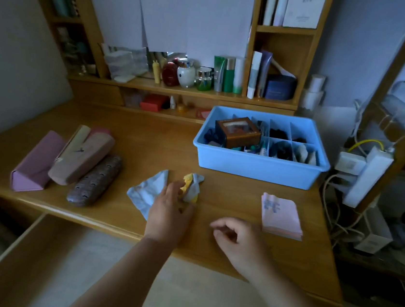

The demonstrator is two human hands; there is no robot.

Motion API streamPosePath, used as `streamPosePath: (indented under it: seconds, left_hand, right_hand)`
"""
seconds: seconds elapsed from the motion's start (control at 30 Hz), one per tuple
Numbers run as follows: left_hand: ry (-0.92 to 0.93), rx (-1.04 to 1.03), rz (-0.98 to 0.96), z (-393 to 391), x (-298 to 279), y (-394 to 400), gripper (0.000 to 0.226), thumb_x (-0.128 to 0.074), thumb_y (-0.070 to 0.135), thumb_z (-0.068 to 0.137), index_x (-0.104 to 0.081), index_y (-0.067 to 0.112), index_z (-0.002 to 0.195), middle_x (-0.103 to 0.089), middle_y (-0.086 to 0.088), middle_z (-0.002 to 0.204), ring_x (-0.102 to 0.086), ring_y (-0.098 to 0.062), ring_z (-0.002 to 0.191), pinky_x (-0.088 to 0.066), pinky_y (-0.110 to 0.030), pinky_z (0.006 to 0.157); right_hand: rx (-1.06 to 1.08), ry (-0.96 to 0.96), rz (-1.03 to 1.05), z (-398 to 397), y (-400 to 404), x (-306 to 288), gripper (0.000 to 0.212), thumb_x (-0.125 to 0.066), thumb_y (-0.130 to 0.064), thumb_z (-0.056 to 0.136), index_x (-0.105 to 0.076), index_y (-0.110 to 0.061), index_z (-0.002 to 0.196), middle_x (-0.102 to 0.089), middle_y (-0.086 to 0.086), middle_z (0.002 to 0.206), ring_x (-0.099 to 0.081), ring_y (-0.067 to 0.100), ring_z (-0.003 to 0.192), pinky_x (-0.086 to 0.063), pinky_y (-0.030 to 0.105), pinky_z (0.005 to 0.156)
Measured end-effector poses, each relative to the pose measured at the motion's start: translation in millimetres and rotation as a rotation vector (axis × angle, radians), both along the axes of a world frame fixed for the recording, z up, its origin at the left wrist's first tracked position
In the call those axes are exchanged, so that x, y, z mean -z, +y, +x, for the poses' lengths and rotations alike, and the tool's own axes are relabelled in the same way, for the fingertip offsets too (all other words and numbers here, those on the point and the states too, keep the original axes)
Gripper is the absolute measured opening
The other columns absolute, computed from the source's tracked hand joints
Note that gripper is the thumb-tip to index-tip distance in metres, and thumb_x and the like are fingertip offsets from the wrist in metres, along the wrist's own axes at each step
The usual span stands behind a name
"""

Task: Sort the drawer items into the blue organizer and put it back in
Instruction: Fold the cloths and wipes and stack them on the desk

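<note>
Blue organizer (258,167): set on the wooden worktop (148,134) at the far right, its compartments filled with small items; a brown box (238,132) is lodged in its left part. Three cases (69,163) are laid side by side at the left. Pink paper stack (280,215): placed near the front right. Left hand (170,213): fingers extended onto crumpled blue and yellow cloths (167,191). Right hand (239,241): loosely curled, nothing held. Open drawer (21,246): seen below the front edge.
</note>
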State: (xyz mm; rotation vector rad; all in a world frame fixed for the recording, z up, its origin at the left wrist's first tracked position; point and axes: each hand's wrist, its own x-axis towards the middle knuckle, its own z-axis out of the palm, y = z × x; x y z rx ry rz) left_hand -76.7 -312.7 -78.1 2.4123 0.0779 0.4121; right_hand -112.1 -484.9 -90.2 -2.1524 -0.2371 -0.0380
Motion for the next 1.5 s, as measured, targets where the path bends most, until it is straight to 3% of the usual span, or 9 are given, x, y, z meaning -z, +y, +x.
streamPosePath:
  seconds: [0.13, 0.33, 0.6, 0.77, 0.87, 1.03, 1.17, 1.27, 1.5]
  left_hand:
    - [0.003, -0.112, -0.102, 11.6, 4.2, 6.8, 0.012, -0.06, 0.017, 0.085, -0.065, 0.02, 0.096, -0.063, 0.005, 0.084, -0.056, -0.015, 0.078, -0.03, -0.018, 0.057]
    - [0.04, -0.186, -0.666, 19.9, 7.6, 32.7, 0.011, -0.048, 0.015, 0.092, -0.059, 0.015, 0.092, -0.067, -0.007, 0.086, -0.066, -0.025, 0.086, -0.055, -0.042, 0.077]
    - [-0.094, -0.275, -1.5, 15.0, 2.5, 51.8, 0.013, -0.045, 0.009, 0.096, -0.055, 0.013, 0.09, -0.069, -0.012, 0.089, -0.072, -0.022, 0.079, -0.057, -0.028, 0.061]
    - [-0.006, -0.334, -0.688, 7.4, 5.3, 45.1, 0.013, -0.055, 0.017, 0.09, -0.058, 0.025, 0.08, -0.064, 0.0, 0.086, -0.061, -0.017, 0.074, -0.046, -0.024, 0.058]
    - [-0.057, -0.303, -0.215, 3.2, 7.7, 56.8, 0.011, -0.061, 0.01, 0.083, -0.068, 0.014, 0.091, -0.061, -0.005, 0.099, -0.054, -0.023, 0.087, -0.037, -0.026, 0.07]
    - [0.174, -0.1, 0.401, -2.9, -13.4, 70.6, 0.029, -0.055, 0.016, 0.083, -0.068, 0.02, 0.109, -0.06, -0.001, 0.119, -0.047, -0.025, 0.106, -0.039, -0.032, 0.086]
    - [-0.118, 0.014, 0.155, -16.6, -42.5, 42.5, 0.028, -0.061, 0.012, 0.085, -0.067, 0.014, 0.113, -0.062, -0.003, 0.116, -0.054, -0.024, 0.105, -0.042, -0.029, 0.09]
    - [0.046, 0.213, -0.285, -32.2, -62.6, 4.8, 0.009, -0.063, 0.031, 0.087, -0.069, 0.026, 0.093, -0.066, 0.015, 0.083, -0.061, 0.002, 0.078, -0.042, -0.005, 0.063]
    - [0.004, 0.125, -0.321, -41.3, -74.6, -8.4, 0.022, -0.068, 0.017, 0.081, -0.061, 0.032, 0.068, -0.06, 0.014, 0.06, -0.054, 0.012, 0.058, -0.037, -0.003, 0.048]
  right_hand:
    - [0.038, 0.007, -0.056, 20.9, 20.8, 5.4, 0.02, -0.065, -0.026, 0.085, -0.068, -0.039, 0.1, -0.056, -0.034, 0.08, -0.051, -0.021, 0.079, -0.038, -0.001, 0.064]
    - [0.076, -0.107, -0.148, 47.3, 58.6, 9.0, 0.041, -0.068, -0.032, 0.079, -0.06, -0.038, 0.118, -0.056, -0.018, 0.097, -0.056, 0.004, 0.086, -0.049, 0.025, 0.073]
    - [0.177, -0.163, -0.097, 61.0, 66.6, 10.3, 0.006, -0.066, -0.026, 0.085, -0.069, -0.026, 0.08, -0.057, -0.013, 0.083, -0.055, 0.007, 0.076, -0.044, 0.023, 0.065]
    - [0.234, 0.007, 0.378, 54.4, 54.2, -1.2, 0.007, -0.069, -0.018, 0.084, -0.069, -0.025, 0.083, -0.063, -0.004, 0.092, -0.06, 0.007, 0.085, -0.048, 0.019, 0.077]
    - [0.284, 0.141, 0.624, 46.1, 43.0, -17.2, 0.005, -0.066, -0.016, 0.087, -0.07, -0.019, 0.089, -0.07, -0.002, 0.073, -0.064, 0.007, 0.065, -0.051, 0.018, 0.06]
    - [0.278, 0.114, 0.692, 24.3, 20.6, -42.7, 0.007, -0.063, -0.013, 0.088, -0.069, -0.018, 0.087, -0.073, -0.002, 0.074, -0.069, 0.009, 0.067, -0.054, 0.017, 0.059]
    - [0.262, 0.018, 0.452, 7.1, 10.2, -51.1, 0.006, -0.065, -0.019, 0.087, -0.071, -0.02, 0.086, -0.071, -0.005, 0.074, -0.066, 0.004, 0.068, -0.05, 0.014, 0.06]
    - [0.236, -0.083, 0.285, -3.8, 7.2, -55.5, 0.008, -0.065, -0.021, 0.087, -0.07, -0.022, 0.082, -0.069, -0.009, 0.074, -0.061, -0.004, 0.072, -0.042, 0.001, 0.066]
    - [0.242, -0.331, -0.097, -19.7, -11.6, -70.1, 0.015, -0.062, -0.028, 0.089, -0.068, -0.023, 0.076, -0.056, -0.016, 0.059, -0.052, 0.0, 0.058, -0.036, 0.008, 0.054]
